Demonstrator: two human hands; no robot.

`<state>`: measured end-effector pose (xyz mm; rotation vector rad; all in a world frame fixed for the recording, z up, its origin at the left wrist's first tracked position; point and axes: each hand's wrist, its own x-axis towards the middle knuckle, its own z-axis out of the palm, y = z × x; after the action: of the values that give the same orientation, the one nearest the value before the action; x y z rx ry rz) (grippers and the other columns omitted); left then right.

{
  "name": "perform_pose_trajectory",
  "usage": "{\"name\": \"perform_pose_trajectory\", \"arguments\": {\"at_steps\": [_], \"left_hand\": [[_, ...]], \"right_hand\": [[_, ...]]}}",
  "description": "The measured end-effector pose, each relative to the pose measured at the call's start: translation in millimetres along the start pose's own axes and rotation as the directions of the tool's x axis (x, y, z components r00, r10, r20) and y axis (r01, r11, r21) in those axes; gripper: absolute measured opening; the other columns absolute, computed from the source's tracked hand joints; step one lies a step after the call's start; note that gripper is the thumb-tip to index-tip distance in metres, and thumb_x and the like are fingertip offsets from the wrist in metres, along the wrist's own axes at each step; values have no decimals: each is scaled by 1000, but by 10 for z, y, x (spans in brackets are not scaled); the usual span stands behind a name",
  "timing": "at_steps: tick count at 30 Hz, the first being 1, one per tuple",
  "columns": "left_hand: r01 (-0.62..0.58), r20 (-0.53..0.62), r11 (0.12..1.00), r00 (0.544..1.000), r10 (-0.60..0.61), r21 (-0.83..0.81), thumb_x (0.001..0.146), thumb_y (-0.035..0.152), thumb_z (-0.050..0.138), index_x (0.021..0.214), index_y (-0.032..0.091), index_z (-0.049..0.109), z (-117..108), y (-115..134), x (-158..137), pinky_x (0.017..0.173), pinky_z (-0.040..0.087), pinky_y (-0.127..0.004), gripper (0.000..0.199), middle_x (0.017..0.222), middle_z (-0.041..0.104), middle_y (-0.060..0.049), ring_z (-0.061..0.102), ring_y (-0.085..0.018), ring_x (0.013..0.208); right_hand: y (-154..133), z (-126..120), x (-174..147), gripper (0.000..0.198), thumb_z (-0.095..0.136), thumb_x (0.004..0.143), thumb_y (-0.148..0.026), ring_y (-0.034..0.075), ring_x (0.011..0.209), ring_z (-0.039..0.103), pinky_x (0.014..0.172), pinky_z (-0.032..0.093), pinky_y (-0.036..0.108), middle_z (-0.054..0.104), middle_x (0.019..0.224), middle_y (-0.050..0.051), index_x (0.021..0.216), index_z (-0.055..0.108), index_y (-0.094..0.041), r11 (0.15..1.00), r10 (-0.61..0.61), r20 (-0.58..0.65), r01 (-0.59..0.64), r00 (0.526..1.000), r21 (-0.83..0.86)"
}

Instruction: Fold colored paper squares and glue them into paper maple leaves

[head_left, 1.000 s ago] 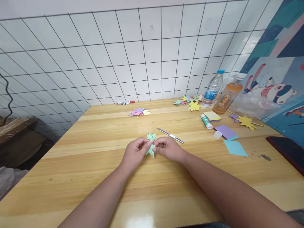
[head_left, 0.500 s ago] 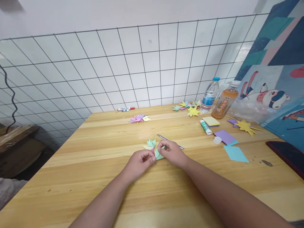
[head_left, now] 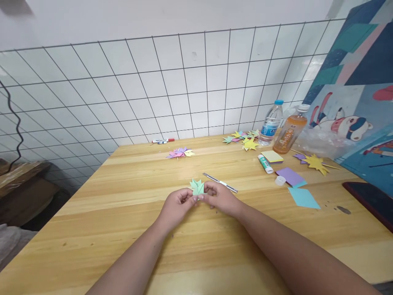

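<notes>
A light-green folded paper piece (head_left: 198, 187) with pointed tips is pinched between both hands, over the middle of the table. My left hand (head_left: 178, 207) grips its lower left edge with thumb and fingers. On the other side, my right hand (head_left: 221, 198) holds its lower right edge, and the two thumbs nearly meet. The paper's lower part is hidden by the fingers. Just beyond my right hand lies a slim craft knife (head_left: 220, 182) on the wood.
Folded paper stars (head_left: 180, 153) lie farther back, with markers (head_left: 163, 141) behind. To the right are a glue stick (head_left: 265, 164), its cap (head_left: 280, 180), purple paper (head_left: 290, 176), blue paper (head_left: 303, 198), a water bottle (head_left: 271, 123), an orange drink bottle (head_left: 290, 131) and a dark device (head_left: 370, 203).
My hands have come closer together. The green piece, earlier apart from the other folded paper, now sits against it, with both hands gripping it.
</notes>
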<state>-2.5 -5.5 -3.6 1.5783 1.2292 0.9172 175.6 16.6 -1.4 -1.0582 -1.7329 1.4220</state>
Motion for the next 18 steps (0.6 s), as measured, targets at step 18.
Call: {"name": "perform_pose_trajectory", "arguments": {"at_steps": [18], "left_hand": [[7,36,1000,999,-8,28,74,36,62,74,15,60,14,-86,14,55,35,-21,21,62,52,3,45,-10,57]], "right_hand": [[57,16,42,17,61,71,-34,8,50,38,47,30,20,49,57,-5,73,59,-18,997,-66,-122,60,990,-55]]}}
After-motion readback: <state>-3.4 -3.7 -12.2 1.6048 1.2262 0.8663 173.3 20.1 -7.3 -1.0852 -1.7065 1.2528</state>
